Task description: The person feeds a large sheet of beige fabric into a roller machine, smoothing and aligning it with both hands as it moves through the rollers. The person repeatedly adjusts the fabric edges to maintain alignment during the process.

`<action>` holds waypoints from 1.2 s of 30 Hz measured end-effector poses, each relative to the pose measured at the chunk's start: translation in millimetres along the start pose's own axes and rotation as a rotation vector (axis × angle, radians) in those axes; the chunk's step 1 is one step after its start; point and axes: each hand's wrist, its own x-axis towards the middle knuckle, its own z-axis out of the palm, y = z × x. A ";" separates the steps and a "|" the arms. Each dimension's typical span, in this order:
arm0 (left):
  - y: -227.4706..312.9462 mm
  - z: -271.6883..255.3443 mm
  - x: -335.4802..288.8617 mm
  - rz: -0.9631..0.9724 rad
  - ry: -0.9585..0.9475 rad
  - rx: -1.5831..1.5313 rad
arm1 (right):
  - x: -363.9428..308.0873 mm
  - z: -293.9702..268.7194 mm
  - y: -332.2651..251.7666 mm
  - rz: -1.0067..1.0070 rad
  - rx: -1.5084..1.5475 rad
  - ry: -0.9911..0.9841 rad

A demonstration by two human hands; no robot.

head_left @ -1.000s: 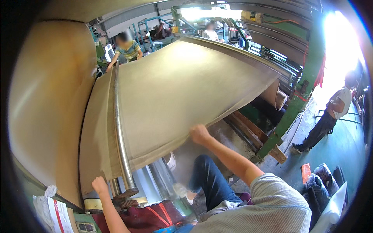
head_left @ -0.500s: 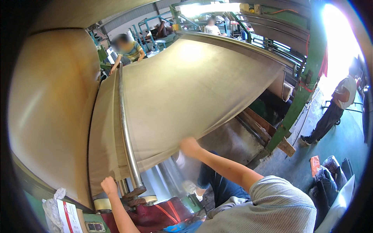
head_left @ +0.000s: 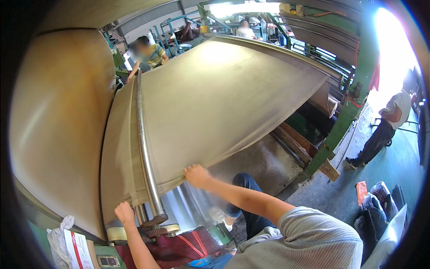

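Observation:
A wide sheet of tan fabric (head_left: 224, 94) stretches from the far roller across to a large drum (head_left: 60, 130) on the left. A shiny metal bar (head_left: 146, 152) lies across the fabric near the drum. My left hand (head_left: 124, 212) is closed on the fabric's near edge, between the drum and the bar's near end. To the right of the bar, my right hand (head_left: 196, 175) grips the same near edge, fingers curled round it. What lies under the fingers of both hands is hidden.
Beneath the bar's end sits a toothed gear (head_left: 156, 232). A green machine post (head_left: 342, 119) rises at the right. A co-worker (head_left: 154, 54) bends over the fabric's far edge; another person (head_left: 389, 121) stands at far right. Plastic-wrapped bundles (head_left: 378, 201) lie on the floor.
My right hand has moved left along the fabric's near edge, closer to the metal bar. My left hand has shifted slightly and stays on the edge.

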 end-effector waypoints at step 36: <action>-20.2 41.1 -2.5 -0.113 -0.053 0.124 | -20.0 -21.6 37.9 0.075 0.031 -0.017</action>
